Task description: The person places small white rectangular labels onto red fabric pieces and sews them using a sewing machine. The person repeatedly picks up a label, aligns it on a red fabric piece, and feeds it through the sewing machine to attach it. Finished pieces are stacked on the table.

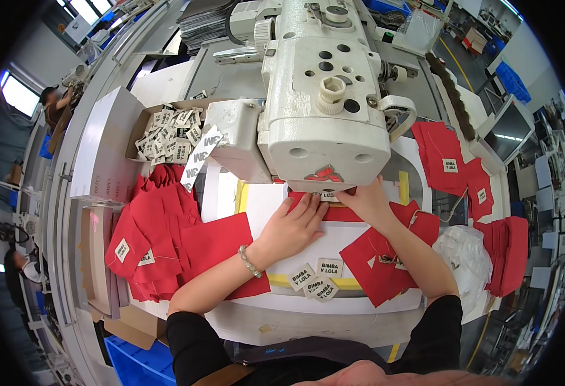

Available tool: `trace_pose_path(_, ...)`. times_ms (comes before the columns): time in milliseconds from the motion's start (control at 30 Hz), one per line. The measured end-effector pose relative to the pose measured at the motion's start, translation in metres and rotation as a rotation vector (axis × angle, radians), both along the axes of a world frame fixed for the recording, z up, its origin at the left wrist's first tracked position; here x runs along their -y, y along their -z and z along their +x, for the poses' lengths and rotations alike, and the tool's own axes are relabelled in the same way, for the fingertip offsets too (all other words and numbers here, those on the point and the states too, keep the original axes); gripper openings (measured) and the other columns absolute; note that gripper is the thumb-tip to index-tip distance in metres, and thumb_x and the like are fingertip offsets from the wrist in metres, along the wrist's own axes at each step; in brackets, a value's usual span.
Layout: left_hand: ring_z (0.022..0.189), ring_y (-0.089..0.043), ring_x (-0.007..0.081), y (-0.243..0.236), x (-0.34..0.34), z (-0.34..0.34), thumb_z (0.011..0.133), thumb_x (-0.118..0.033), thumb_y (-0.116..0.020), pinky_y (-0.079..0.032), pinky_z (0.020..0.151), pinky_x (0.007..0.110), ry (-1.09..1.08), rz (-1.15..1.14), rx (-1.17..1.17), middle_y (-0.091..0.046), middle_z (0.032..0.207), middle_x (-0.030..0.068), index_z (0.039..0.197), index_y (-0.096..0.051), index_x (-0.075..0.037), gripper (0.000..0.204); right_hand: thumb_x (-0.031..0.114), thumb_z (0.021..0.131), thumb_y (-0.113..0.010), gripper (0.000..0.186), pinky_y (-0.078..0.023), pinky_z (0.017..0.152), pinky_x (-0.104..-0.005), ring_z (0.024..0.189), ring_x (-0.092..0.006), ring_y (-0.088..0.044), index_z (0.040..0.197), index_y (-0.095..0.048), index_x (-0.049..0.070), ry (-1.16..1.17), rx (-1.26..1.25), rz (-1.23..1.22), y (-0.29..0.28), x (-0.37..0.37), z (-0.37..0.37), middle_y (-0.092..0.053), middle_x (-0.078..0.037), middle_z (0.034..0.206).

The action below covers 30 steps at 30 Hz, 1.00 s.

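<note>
A red fabric piece (343, 213) lies under the head of a white sewing machine (324, 145), with a small white label (328, 197) on it. My left hand (298, 222) rests flat on the cloth, fingers stretched toward the label's left side. At the label's right edge, the fingers of my right hand (365, 202) are bent together and closed on it; the machine head partly hides their tips. Several loose labels (316, 281) lie on the white bed in front of my hands. More red pieces (379, 264) lie beneath my right forearm.
Left of me are heaped red pieces (160, 238), a box of labels (173, 135) and a tall white carton (105, 148). On the right lie labelled red pieces (446, 154), a clear plastic bag (462, 254) and a red stack (506, 254). Other people sit far left.
</note>
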<state>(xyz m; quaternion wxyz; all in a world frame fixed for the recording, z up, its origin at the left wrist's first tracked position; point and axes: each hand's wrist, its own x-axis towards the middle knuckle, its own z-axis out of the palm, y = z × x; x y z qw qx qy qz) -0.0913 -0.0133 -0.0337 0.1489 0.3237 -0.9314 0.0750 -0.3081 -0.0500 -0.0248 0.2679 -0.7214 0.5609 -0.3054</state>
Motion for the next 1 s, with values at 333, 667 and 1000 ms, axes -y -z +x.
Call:
trace_pose_path(333, 0.098, -0.061, 0.0197, 0.001, -0.004, 0.011, 0.08, -0.03, -0.071, -0.047, 0.082, 0.034, 0.115, -0.094, -0.063, -0.066, 0.11, 0.0123, 0.103, -0.066, -0.004, 0.035, 0.02, 0.08, -0.068, 0.013, -0.031, 0.082, -0.0402, 0.069, -0.0224, -0.059, 0.08, -0.067, 0.008, 0.004, -0.098, -0.083, -0.004, -0.003, 0.006, -0.062, -0.004, 0.066)
trace_pose_path(667, 0.11, -0.057, 0.0231, -0.003, 0.003, 0.001, 0.081, -0.035, -0.068, -0.045, 0.088, 0.036, 0.072, 0.003, -0.078, -0.061, 0.117, 0.0137, 0.116, -0.06, -0.004, 0.047, 0.017, 0.079, -0.068, 0.01, -0.031, 0.081, -0.0412, 0.077, -0.0232, -0.058, 0.083, -0.066, 0.008, -0.004, -0.152, -0.124, 0.003, -0.003, 0.007, -0.062, -0.004, 0.067)
trace_pose_path(1000, 0.119, -0.05, 0.0289, 0.001, 0.006, -0.014, 0.086, -0.049, -0.061, -0.035, 0.102, 0.044, -0.03, 0.119, -0.061, -0.057, 0.123, 0.015, 0.13, -0.052, -0.005, 0.062, 0.015, 0.077, -0.069, 0.009, -0.031, 0.08, -0.0411, 0.079, -0.0231, -0.058, 0.082, -0.065, 0.009, 0.01, -0.105, -0.118, 0.005, -0.004, 0.009, -0.06, -0.003, 0.067)
